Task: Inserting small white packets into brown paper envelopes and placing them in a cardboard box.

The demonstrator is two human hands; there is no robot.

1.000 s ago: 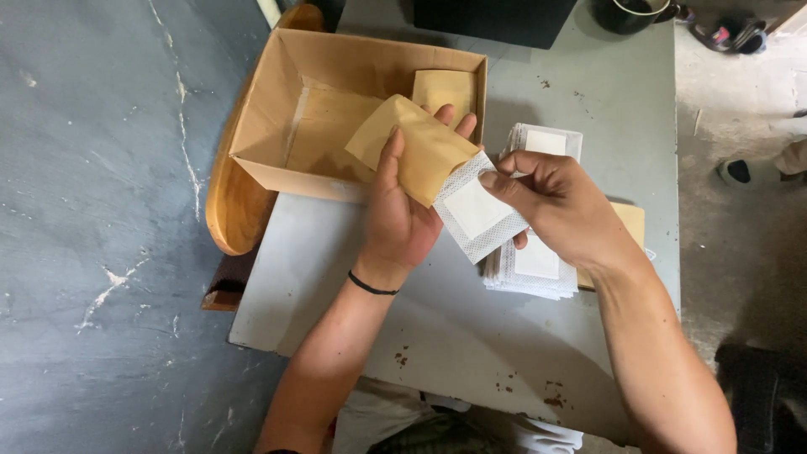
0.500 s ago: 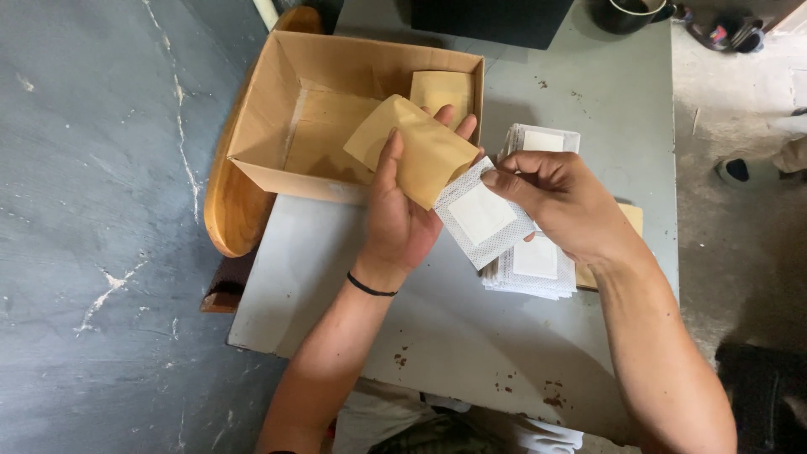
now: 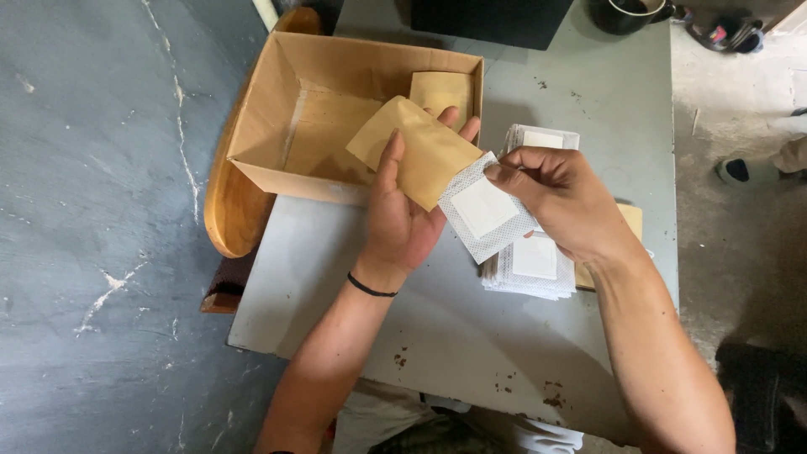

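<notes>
At the far left we see a rounded wooden board jutting out from under an open brown cardboard box, which sits on the grey metal table. Inside the box, against its right wall, lies a small tan paper envelope. Just right of the box, our left hand is cupped palm up, thumb and fingers wrapped loosely around a flat kraft-paper envelope held tilted over the box's near right corner. A white mesh-edged square sachet pokes out of that envelope's lower end. Our right hand pinches the sachet's upper corner between thumb and forefinger, the other fingers curled in. Beneath the right hand rests a stack of the same white sachets on the table, with another tan envelope partly hidden just beyond. At the table's far right edge stands a dark mug.
</notes>
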